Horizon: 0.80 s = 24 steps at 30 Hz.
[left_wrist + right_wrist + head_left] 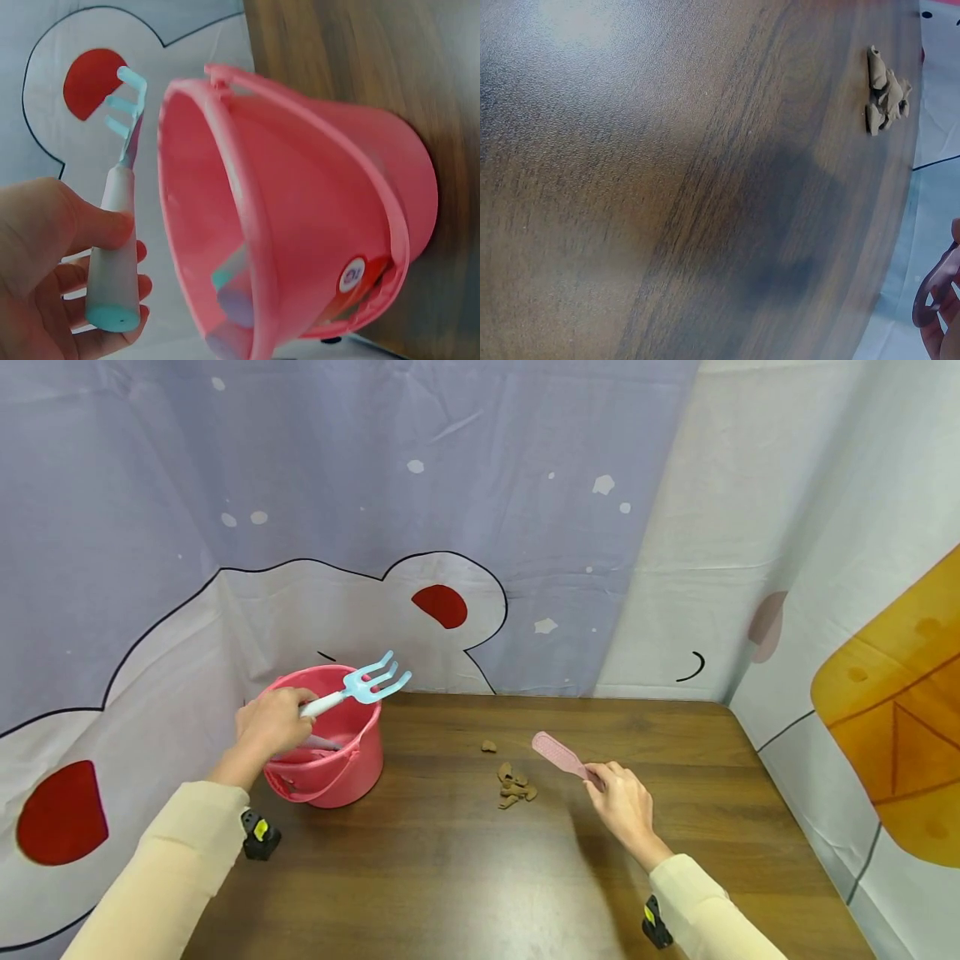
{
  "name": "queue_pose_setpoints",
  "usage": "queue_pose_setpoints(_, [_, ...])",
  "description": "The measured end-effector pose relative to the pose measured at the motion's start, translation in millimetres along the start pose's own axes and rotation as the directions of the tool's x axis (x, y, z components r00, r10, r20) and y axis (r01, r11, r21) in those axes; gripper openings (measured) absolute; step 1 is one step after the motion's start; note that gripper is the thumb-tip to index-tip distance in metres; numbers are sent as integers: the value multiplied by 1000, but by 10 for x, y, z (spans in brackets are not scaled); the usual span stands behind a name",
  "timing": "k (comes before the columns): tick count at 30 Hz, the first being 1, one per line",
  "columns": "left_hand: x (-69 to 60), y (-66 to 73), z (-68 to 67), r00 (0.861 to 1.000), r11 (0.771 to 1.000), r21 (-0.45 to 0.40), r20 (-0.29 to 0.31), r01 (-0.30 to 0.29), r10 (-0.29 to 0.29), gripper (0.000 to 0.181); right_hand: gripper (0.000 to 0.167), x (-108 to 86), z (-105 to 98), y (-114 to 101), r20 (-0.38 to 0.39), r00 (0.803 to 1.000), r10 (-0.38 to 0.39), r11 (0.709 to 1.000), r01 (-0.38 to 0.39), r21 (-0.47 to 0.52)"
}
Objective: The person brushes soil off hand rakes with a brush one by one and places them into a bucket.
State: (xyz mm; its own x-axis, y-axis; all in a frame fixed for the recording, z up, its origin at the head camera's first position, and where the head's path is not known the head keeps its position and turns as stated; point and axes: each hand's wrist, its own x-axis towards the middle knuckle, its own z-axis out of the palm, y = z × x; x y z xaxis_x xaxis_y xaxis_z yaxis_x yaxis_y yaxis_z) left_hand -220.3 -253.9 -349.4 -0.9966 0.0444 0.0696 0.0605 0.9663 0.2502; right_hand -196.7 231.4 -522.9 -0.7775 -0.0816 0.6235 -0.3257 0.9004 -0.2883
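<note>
In the head view my left hand (273, 722) grips the white handle of a toy garden fork (369, 685) with light blue tines. The fork is held above the rim of a pink bucket (367, 768). Tool handles (236, 296) stick up inside the bucket in the left wrist view. My right hand (624, 802) holds a pink flat-headed tool (558, 753) with a dotted surface, above the table. Its handle end has a hole in the right wrist view. Left of that tool lies a small heap of brown clay-like pieces (514, 789), with one separate brown piece (489, 747) behind it.
The bucket stands on a brown wooden table (450, 877), near its left side. Its handle hangs down at the front. A printed cloth (465, 485) rises behind the table and along both sides.
</note>
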Motion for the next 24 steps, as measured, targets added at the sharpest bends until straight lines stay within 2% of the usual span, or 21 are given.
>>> queue_pose_setpoints(9, [24,-173,-106,995,995,61,61,75,-79,34,22,-11,-28,6,24,1000,13,1000,-12,-15])
queue_pose_setpoints(16, [17,-234,-146,985,988,86,103,128,-136,34,20,-17,-46,23,15,1000,11,1000,-10,-14])
queue_pose_setpoints(24, [6,-223,-180,962,972,137,167,192,-214,25,22,-27,-54,33,34,999,24,1000,-24,-17])
